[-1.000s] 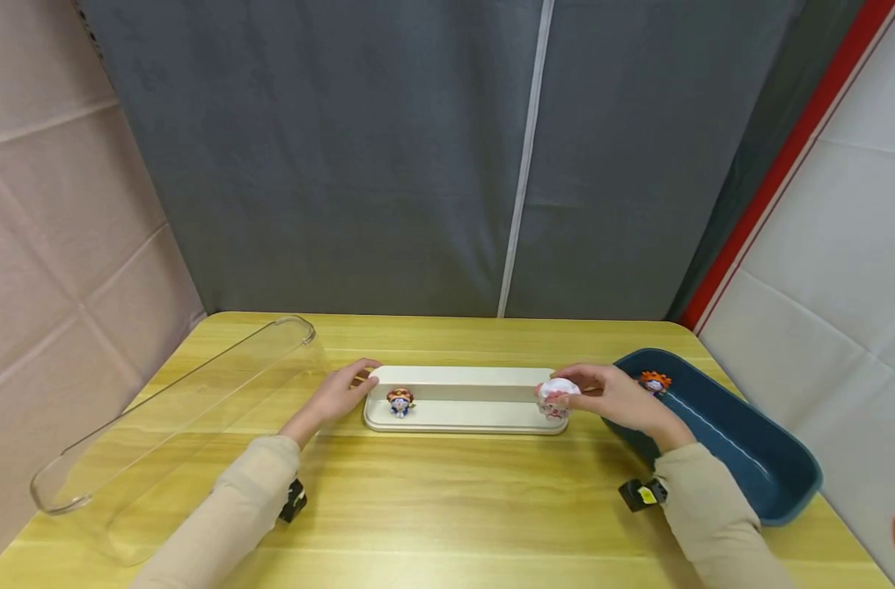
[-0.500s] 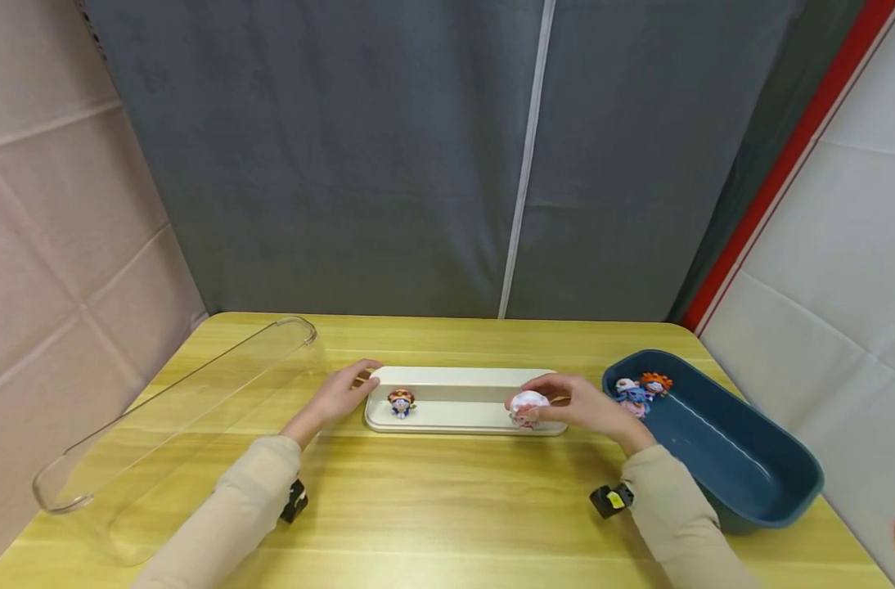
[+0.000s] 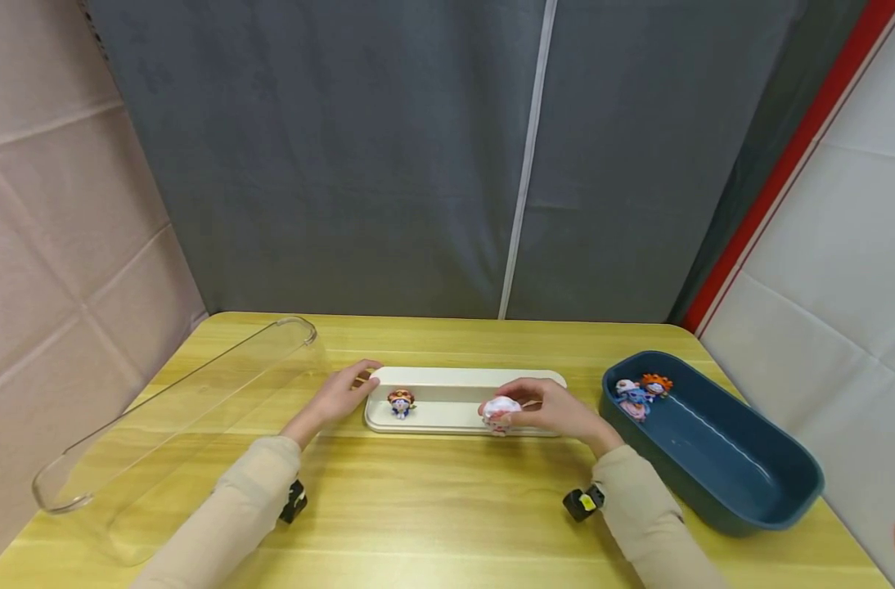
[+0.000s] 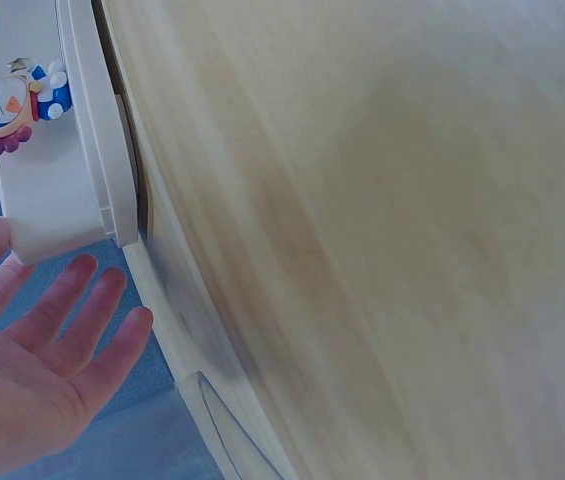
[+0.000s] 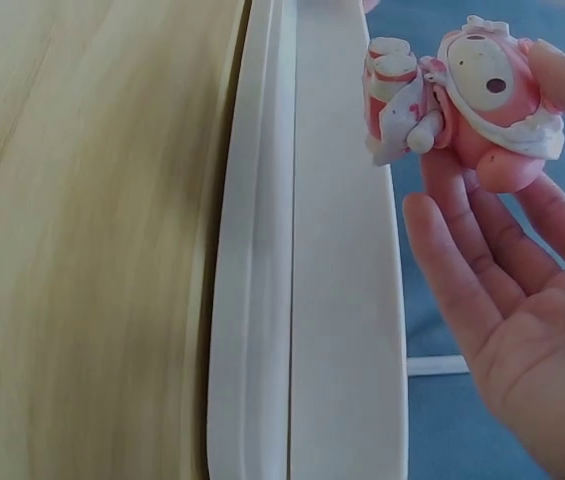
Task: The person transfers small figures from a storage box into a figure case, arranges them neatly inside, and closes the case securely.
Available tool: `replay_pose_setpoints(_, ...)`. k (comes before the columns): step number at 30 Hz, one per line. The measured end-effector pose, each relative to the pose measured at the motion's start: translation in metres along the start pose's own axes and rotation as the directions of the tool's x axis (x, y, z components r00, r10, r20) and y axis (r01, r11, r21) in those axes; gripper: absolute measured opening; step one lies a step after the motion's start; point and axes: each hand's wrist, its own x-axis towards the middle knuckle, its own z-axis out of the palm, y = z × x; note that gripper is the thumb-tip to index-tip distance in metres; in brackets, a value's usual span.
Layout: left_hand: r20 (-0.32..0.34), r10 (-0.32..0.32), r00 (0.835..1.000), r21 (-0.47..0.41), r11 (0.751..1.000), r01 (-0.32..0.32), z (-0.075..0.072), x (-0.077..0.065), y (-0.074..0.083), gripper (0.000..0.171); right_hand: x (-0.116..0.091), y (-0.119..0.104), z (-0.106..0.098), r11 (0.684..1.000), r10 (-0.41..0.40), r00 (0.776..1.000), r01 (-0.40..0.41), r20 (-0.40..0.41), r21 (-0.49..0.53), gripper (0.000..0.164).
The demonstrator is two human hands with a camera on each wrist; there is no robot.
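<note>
One pink figurine (image 3: pixel 501 414) has come leftward over the white tray (image 3: pixel 462 375), below and right of the frame's centre, so it's now closer to the blue-and-white figurine (image 3: pixel 401 405) at left. The right hand (image 3: pixel 554 409) pinches it between thumb and fingers; the left hand (image 3: pixel 340 394), fingers loosely spread, touches the tray's left end.

no legible text, labels, numbers, signs
</note>
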Motion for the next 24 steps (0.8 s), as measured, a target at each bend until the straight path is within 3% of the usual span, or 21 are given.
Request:
replay_pose_setpoints(18,0.006,-0.005,1.0,-0.005,1.0,0.005,0.0,0.0,-0.001,0.031,0.024,0.0,0.023,1.0,0.008,1.0,-0.008,0.015,0.003,0.036)
replay_pose_setpoints(24,0.007,0.005,1.0,0.0,1.0,-0.005,0.0,0.001,-0.002,0.032,0.031,-0.011,0.029,1.0,0.012,1.0,-0.012,0.028,0.02,0.034)
